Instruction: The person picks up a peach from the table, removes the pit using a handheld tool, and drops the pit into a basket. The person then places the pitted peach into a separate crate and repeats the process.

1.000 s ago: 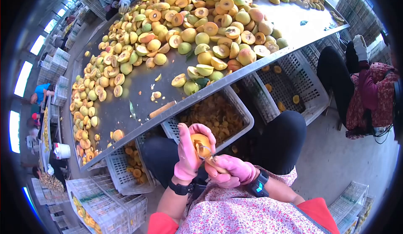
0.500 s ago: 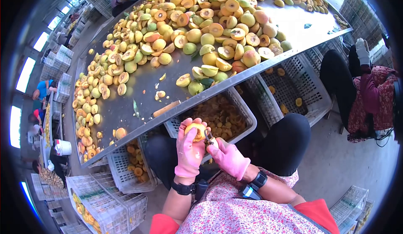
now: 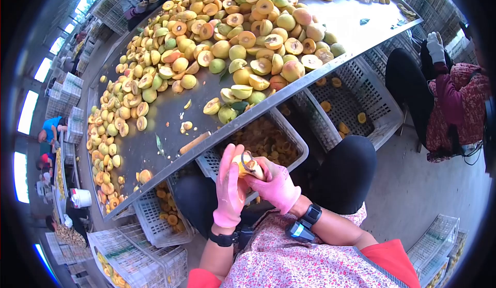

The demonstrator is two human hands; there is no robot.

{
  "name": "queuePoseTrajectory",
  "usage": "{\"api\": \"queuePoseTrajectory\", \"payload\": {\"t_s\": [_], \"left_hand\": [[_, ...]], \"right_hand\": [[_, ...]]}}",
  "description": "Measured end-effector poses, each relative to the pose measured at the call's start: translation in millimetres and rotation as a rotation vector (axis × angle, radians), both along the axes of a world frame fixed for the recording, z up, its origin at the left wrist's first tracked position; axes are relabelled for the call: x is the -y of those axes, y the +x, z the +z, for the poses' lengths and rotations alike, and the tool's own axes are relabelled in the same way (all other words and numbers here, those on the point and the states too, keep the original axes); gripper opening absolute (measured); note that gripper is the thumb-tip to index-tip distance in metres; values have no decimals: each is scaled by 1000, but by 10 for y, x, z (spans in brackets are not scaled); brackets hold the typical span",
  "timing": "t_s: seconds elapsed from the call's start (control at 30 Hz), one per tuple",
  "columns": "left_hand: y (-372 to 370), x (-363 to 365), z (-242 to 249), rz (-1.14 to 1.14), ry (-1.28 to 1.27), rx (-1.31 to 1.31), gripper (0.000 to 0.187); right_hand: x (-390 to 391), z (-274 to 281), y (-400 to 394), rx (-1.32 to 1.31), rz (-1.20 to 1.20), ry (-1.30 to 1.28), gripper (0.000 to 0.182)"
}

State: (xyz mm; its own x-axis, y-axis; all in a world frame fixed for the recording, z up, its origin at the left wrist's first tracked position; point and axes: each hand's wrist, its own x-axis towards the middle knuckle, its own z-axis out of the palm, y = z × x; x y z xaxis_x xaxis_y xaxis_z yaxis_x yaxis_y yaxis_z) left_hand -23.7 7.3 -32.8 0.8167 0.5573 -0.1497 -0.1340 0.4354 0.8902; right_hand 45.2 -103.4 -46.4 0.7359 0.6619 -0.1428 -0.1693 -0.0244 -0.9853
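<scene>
Your left hand (image 3: 229,190) has its fingers curled around the yellow fruit (image 3: 238,160). Your right hand (image 3: 277,185) has its fingers squeezed on the tool (image 3: 256,171). The tool's long way slants, loop toward 10 o'clock, against the fruit. A basket (image 3: 304,151) sits at 1 o'clock from your hands.

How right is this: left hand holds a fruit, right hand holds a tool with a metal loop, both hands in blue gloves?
Glove colour is wrong: the head view shows pink gloves on both. The left hand does hold a fruit, the right hand the looped tool.
</scene>
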Motion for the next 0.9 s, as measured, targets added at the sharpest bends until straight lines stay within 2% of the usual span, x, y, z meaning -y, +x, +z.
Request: {"api": "queuePoseTrajectory", "payload": {"t_s": [0.03, 0.1, 0.13, 0.17, 0.23, 0.3, 0.33, 0.37, 0.47, 0.53, 0.6, 0.8, 0.9], "left_hand": [[-46, -81, -27, -2, -1, -3, 49], [-118, -199, -59, -297, -177, -152, 46], [-94, -193, -88, -225, -186, -140, 41], [-67, -207, -100, -223, -180, -142, 41], [-15, -236, -100, -7, -146, -3, 38], [27, -237, -90, 12, -115, 3, 39], [38, -214, -88, 46, -67, 4, 40], [40, -197, -86, 78, -17, 3, 41], [50, -151, -19, 62, -18, -6, 43], [69, -115, -10, 50, -36, -16, 43], [88, -73, -73, 164, 7, 11, 43], [156, 62, -65, 269, 2, 29, 41], [195, 58, -11, 247, 2, 67, 40]], "right_hand": [[29, 44, 27, -3, -2, -1, 36], [83, 182, 107, -123, -80, 1, 31], [62, 121, 108, -208, -192, 5, 28], [-26, 27, 110, -151, -328, 96, 29], [140, 64, 158, -108, -122, -263, 31], [190, 19, 92, -42, 60, -353, 37], [166, 9, 36, 119, 66, -318, 38], [187, 29, -7, 161, 88, -297, 37], [147, 104, -23, 174, 93, -307, 36], [132, 151, 4, 122, 193, -356, 35], [117, 143, -30, 130, 198, -341, 35], [89, 63, -104, 153, 183, -337, 35], [97, 68, -101, 105, 230, -306, 36]]}}
